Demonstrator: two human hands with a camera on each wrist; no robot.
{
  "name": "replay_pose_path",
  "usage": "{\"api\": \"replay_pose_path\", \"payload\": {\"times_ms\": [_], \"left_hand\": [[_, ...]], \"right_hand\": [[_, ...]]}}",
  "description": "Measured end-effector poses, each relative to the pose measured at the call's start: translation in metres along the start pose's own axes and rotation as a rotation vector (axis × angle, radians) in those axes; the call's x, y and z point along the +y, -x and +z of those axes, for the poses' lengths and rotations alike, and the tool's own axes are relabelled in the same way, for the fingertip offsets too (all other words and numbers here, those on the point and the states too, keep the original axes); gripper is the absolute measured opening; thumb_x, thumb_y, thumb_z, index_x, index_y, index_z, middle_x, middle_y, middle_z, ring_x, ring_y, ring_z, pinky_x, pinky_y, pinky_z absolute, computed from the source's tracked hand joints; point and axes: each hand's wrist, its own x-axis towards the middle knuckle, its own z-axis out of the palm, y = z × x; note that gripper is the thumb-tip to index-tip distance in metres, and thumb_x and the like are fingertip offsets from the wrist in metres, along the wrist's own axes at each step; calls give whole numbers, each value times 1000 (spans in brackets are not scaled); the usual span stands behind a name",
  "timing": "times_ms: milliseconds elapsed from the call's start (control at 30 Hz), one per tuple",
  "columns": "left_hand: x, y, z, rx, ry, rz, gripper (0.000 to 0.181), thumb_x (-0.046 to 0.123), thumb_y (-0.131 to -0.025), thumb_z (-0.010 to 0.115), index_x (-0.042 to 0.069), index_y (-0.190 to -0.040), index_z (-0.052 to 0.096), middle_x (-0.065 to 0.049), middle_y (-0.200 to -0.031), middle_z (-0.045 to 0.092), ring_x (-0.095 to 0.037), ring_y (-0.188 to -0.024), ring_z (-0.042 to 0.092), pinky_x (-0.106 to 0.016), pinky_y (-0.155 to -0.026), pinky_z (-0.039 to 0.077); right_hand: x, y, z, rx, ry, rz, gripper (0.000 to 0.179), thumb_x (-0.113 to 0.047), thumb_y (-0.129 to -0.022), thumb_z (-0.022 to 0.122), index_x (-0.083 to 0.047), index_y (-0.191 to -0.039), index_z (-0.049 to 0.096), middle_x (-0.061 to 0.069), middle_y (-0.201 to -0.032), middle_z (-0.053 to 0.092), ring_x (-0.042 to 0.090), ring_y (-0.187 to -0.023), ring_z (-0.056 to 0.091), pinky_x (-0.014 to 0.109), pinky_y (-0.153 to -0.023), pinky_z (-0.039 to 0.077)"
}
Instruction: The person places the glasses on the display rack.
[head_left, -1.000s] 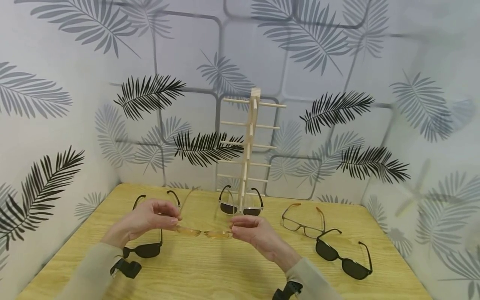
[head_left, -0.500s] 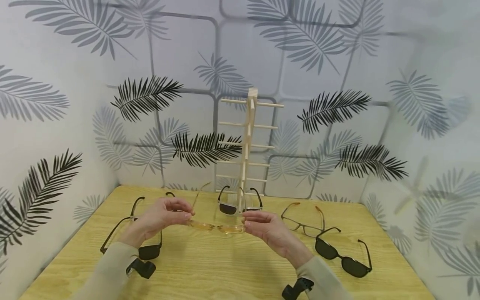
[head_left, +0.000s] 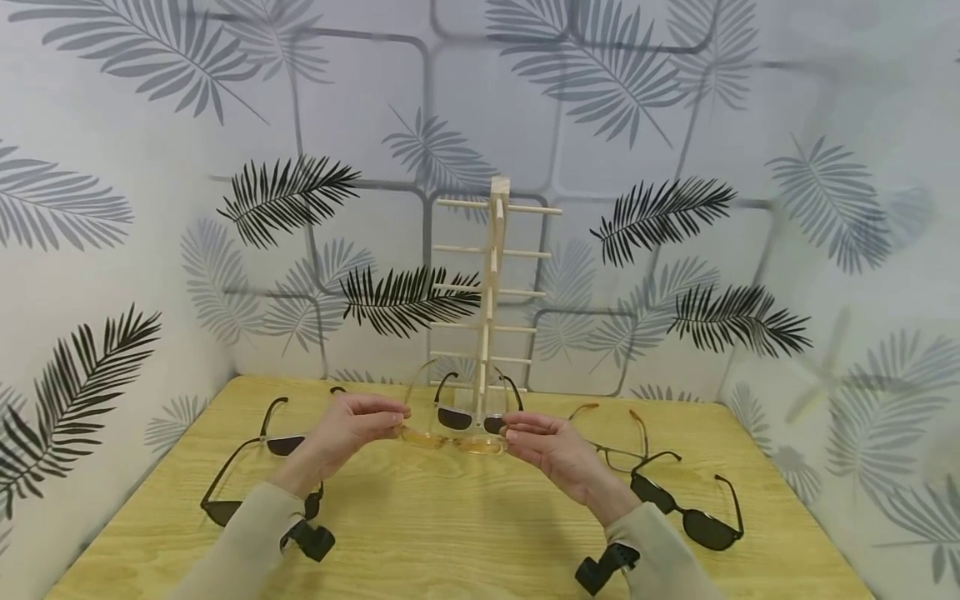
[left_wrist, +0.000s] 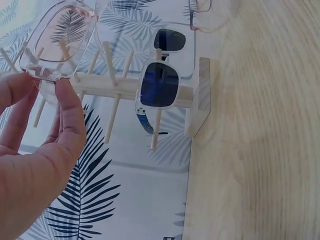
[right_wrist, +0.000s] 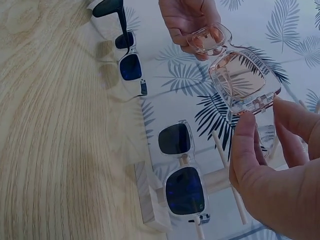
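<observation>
Both hands hold a pair of clear-framed glasses (head_left: 427, 438) with pale orange lenses, level above the table. My left hand (head_left: 358, 429) pinches its left corner by the hinge; in the left wrist view thumb and fingertips grip the clear frame (left_wrist: 56, 35). The other corner is pinched by my right hand (head_left: 558, 454), and the right wrist view shows the lens (right_wrist: 240, 75) just beyond those fingertips. Behind the glasses rises a wooden display rack (head_left: 491, 275) with several crossbars. Clear-framed sunglasses (head_left: 455, 418) with dark lenses hang on its lowest bar.
On the right of the wooden table (head_left: 435, 542) lie black sunglasses (head_left: 708, 529) and thin-framed eyeglasses (head_left: 622, 458). At the left, sunglasses (head_left: 285, 444) and another dark pair (head_left: 221, 510) lie partly behind the left arm. Leaf-patterned walls (head_left: 637, 108) close in the back and sides.
Both hands have carried the clear-framed glasses right and slightly up, closer to the rack. They now overlap the lower part of the hanging sunglasses' area in the head view.
</observation>
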Motion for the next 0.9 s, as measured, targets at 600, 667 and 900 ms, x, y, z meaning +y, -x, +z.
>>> {"api": "replay_pose_path", "payload": {"times_ms": [600,667,900], "left_hand": [[-5,-20,18,117,106,-19,34,13,-92,69,-2,-122,65,-5,-111,71,-13,-93,70,-32,-89,56],[-4,-23,21,138,131,-12,31,12,-92,69,-2,-120,66,-3,-106,72,-12,-92,70,-30,-87,56],[0,-32,32,211,249,-2,18,3,-91,68,0,-109,72,-5,-99,74,-15,-89,72,-29,-83,58]], "right_hand": [[-2,-9,-21,41,-24,-24,34,-3,-96,61,-4,-130,60,2,-112,70,12,-106,67,28,-96,52],[-4,-10,-22,58,-25,-30,36,-3,-96,60,-3,-132,58,1,-111,71,12,-105,68,27,-96,52],[-14,-17,-24,118,-28,-32,56,-4,-97,60,8,-146,37,6,-115,69,13,-105,68,25,-93,53]]}}
